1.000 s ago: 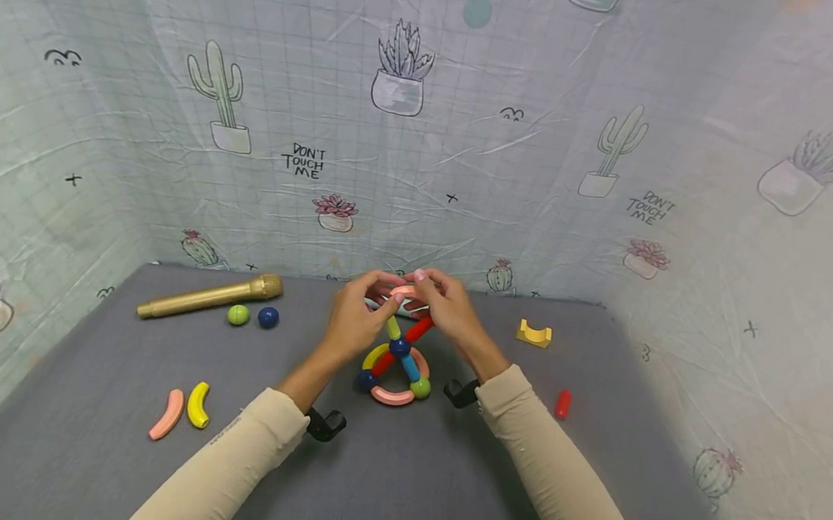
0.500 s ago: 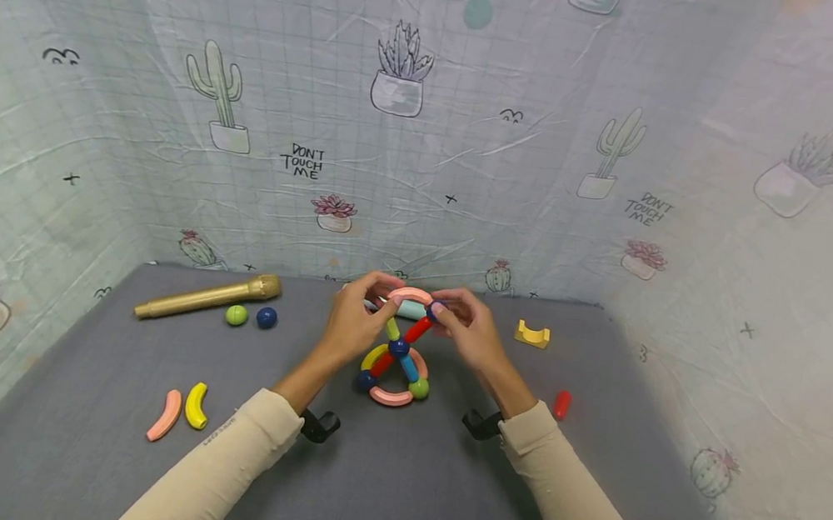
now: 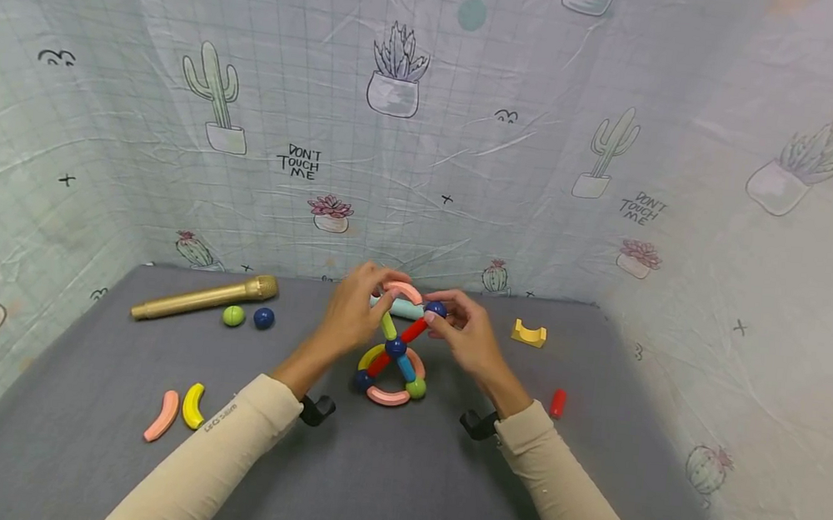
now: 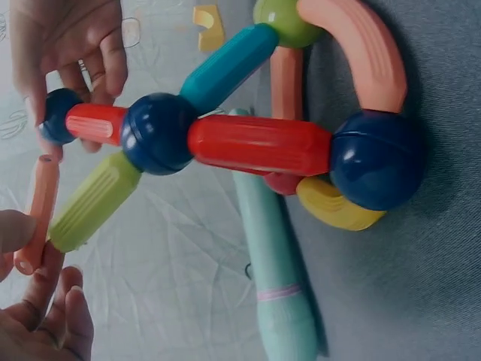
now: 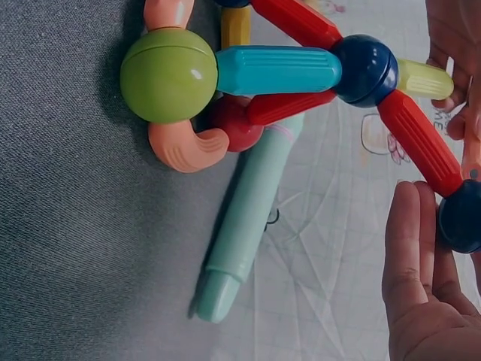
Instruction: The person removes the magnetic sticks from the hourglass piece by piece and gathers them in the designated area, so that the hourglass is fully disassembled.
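A magnetic-stick construction stands mid-table in the head view. On its ring base of curved rods and balls, straight rods rise to a dark blue centre ball [image 4: 158,134]. From that ball a yellow-green rod [image 4: 94,203] and a red rod [image 5: 421,143] slant upward. My left hand [image 3: 354,308] pinches a curved pink rod [image 4: 43,199] between thumb and fingers, one end right at the yellow-green rod's tip. My right hand [image 3: 471,332] holds a dark blue ball [image 3: 434,308] at the red rod's upper end. The pink rod's other end is close to this ball.
Behind the construction lies a mint-green microphone-like stick [image 5: 248,226]. At left are a gold microphone [image 3: 205,298], a green ball [image 3: 234,315], a blue ball [image 3: 263,318] and curved pink [image 3: 162,416] and yellow [image 3: 193,406] rods. Right: a yellow block [image 3: 529,334] and red rod [image 3: 558,403].
My right hand has left the curved pink rod and moved right to the blue ball on the red rod. The pink rod, in my left hand, has shifted slightly left and tilted.
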{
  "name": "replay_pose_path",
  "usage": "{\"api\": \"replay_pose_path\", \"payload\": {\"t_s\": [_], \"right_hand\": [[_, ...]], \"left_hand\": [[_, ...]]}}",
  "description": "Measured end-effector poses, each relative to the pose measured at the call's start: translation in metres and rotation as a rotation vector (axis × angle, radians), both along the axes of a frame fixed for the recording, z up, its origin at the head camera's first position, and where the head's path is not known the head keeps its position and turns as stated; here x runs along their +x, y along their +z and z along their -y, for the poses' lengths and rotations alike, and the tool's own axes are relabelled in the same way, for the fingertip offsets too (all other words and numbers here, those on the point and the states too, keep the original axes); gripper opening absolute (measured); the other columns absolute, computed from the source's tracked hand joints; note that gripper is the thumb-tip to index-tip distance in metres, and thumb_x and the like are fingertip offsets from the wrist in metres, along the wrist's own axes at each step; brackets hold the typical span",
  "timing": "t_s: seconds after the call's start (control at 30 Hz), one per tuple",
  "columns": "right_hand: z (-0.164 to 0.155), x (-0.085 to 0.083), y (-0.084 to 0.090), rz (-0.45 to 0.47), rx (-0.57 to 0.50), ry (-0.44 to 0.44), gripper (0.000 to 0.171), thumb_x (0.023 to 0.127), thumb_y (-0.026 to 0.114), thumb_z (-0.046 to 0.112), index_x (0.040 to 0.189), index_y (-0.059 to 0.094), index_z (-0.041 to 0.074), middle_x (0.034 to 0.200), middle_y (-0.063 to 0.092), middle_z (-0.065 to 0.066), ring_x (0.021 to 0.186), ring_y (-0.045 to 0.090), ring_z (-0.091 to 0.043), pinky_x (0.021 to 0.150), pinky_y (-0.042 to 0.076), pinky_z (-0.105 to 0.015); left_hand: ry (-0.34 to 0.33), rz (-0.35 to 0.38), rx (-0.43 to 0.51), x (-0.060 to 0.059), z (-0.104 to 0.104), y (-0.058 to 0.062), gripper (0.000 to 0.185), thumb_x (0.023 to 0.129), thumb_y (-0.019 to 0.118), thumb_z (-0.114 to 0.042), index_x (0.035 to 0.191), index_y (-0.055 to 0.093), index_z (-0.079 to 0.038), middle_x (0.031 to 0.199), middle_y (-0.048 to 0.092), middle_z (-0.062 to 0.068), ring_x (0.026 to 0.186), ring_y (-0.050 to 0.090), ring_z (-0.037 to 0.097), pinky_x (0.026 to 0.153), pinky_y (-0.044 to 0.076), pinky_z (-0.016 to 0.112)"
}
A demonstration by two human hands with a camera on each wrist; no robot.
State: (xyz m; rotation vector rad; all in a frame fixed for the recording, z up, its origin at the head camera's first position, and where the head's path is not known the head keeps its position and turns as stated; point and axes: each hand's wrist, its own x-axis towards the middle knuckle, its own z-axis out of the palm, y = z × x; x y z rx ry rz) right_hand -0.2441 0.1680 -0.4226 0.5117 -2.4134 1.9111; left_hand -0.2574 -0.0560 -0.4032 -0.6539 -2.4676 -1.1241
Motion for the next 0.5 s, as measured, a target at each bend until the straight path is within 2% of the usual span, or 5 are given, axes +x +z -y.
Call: {"api": "replay_pose_path", "payload": {"t_s": [0.13,0.27,0.4,0.5], "right_hand": [[0.0,0.0,0.001,0.005,0.01,-0.008,0.029,0.104,0.069,0.015,0.134,0.067,0.014,0.117,0.069,-0.016,0.092,0.072,-0.028,0.089,0.064,-0.044],[0.001,0.001,0.001,0.004,0.012,-0.022,0.03,0.104,0.07,0.014,0.134,0.068,0.013,0.117,0.069,-0.017,0.089,0.071,-0.025,0.084,0.065,-0.036],[0.001,0.001,0.0,0.007,0.012,-0.034,0.032,0.103,0.071,0.014,0.135,0.067,0.012,0.116,0.069,-0.018,0.088,0.071,-0.023,0.083,0.065,-0.032],[0.001,0.0,-0.001,0.018,0.005,-0.04,0.031,0.103,0.07,0.014,0.134,0.067,0.013,0.117,0.07,-0.017,0.092,0.072,-0.028,0.084,0.065,-0.034]], "left_hand": [[0.017,-0.006,0.031,0.001,0.008,0.005,0.025,0.106,0.066,-0.024,0.128,0.074,-0.013,0.111,0.071,0.008,0.095,0.061,0.032,0.081,0.05,0.04],[0.033,-0.014,0.07,0.006,0.027,0.009,0.023,0.103,0.072,-0.024,0.123,0.071,-0.013,0.112,0.074,0.006,0.095,0.062,0.027,0.082,0.051,0.041],[0.05,0.012,0.073,0.019,0.055,0.011,0.021,0.1,0.076,-0.021,0.119,0.071,-0.014,0.109,0.074,0.005,0.094,0.063,0.024,0.078,0.051,0.038],[0.073,0.035,0.039,0.031,0.077,0.01,0.021,0.099,0.078,-0.021,0.118,0.072,-0.015,0.107,0.074,0.004,0.094,0.065,0.025,0.075,0.05,0.037]]}}
